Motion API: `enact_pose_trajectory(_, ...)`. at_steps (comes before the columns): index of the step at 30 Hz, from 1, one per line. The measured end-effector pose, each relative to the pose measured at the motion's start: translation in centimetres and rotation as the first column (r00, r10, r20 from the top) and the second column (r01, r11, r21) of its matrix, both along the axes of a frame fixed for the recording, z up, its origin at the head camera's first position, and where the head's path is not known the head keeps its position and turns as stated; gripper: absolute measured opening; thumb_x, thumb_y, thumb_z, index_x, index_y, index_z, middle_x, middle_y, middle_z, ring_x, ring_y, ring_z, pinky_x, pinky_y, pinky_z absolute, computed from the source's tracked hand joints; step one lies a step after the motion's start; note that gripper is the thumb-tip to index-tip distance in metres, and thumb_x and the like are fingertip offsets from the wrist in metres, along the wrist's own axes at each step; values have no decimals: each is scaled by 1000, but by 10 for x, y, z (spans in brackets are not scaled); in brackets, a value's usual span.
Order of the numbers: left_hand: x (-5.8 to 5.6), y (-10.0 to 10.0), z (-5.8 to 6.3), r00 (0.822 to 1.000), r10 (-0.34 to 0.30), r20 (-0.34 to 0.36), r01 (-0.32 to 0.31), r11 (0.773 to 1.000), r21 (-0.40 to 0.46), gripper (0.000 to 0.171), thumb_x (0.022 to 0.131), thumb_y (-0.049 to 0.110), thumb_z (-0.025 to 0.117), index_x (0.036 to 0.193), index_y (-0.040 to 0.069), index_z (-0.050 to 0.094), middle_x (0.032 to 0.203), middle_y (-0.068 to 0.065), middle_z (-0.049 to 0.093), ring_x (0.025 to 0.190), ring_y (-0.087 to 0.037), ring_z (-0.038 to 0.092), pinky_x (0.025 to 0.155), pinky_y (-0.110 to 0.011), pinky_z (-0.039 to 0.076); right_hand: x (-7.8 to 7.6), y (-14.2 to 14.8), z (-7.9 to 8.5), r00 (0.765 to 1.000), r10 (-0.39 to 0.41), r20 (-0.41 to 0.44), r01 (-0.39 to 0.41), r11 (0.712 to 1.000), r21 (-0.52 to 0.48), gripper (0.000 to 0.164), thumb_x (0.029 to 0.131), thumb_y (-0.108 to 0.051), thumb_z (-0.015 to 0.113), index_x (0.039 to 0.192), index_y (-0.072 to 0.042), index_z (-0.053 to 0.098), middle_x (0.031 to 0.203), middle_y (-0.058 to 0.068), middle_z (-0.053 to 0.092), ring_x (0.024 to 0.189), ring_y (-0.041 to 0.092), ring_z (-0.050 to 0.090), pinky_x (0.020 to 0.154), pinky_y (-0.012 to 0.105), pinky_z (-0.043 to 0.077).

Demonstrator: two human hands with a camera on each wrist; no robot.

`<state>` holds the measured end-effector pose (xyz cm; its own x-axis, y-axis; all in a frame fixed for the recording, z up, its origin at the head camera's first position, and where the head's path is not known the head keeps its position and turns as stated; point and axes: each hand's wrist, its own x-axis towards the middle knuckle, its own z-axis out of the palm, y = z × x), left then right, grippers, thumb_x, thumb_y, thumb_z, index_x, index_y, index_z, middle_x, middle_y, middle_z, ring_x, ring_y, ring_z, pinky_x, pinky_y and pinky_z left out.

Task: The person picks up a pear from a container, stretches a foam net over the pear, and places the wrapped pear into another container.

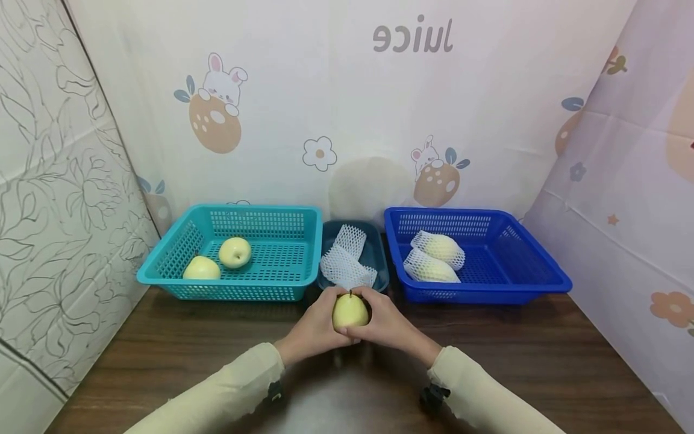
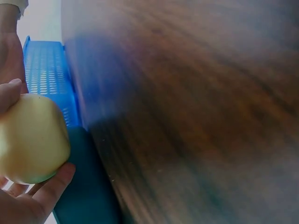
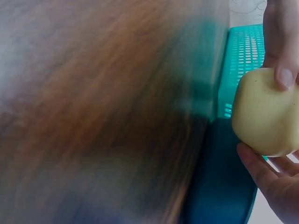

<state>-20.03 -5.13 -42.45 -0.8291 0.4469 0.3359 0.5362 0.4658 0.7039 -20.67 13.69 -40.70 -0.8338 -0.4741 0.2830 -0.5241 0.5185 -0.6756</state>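
Note:
A yellow pear (image 1: 349, 313) with a short stem on top is held between both hands in the head view, in front of the small dark tray (image 1: 382, 268). My left hand (image 1: 317, 325) grips its left side and my right hand (image 1: 387, 322) its right side, thumbs in front. The wrist views show the fingers curved around the smooth, bare pear (image 2: 32, 140), with fingertips against its skin. White foam net sleeves (image 1: 347, 265) lie in the dark tray just behind the hands.
On the left, a teal basket (image 1: 233, 292) contains two bare yellow fruits (image 1: 235, 252). To the right stands a blue basket (image 1: 488, 295) with two fruits in white foam nets (image 1: 438, 250). All stand on a dark wooden table (image 1: 217, 343) against a printed cloth backdrop.

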Motion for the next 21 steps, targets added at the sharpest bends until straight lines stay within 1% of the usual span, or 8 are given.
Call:
enact_pose_trajectory(7,2,-1,-8,999,-25,-37,24,1000,-18,72,69,26,84,124,9,42,115,-1,48,95,-13,50,80,-29,48,0,5,-10,999,42,11,-42,999,2,61,75,-42,80,121,-12,54,107,-5,58,84,12,55,69,28,49)
enact_pose_trajectory(13,5,-2,-14,999,-33,-42,31,999,-38,72,69,25,84,124,7,42,116,-3,48,96,-14,51,82,-30,47,2,8,-17,997,70,26,-71,997,11,62,75,-42,79,123,-12,53,111,-4,58,88,12,55,71,28,50)
enact_pose_trajectory(21,8,-3,-16,999,-20,27,22,997,-73,70,69,28,85,120,9,42,110,-2,49,91,-14,51,78,-28,47,2,10,-22,993,112,33,-113,992,53,60,77,-41,78,123,-14,51,112,-6,55,91,10,55,76,27,49)
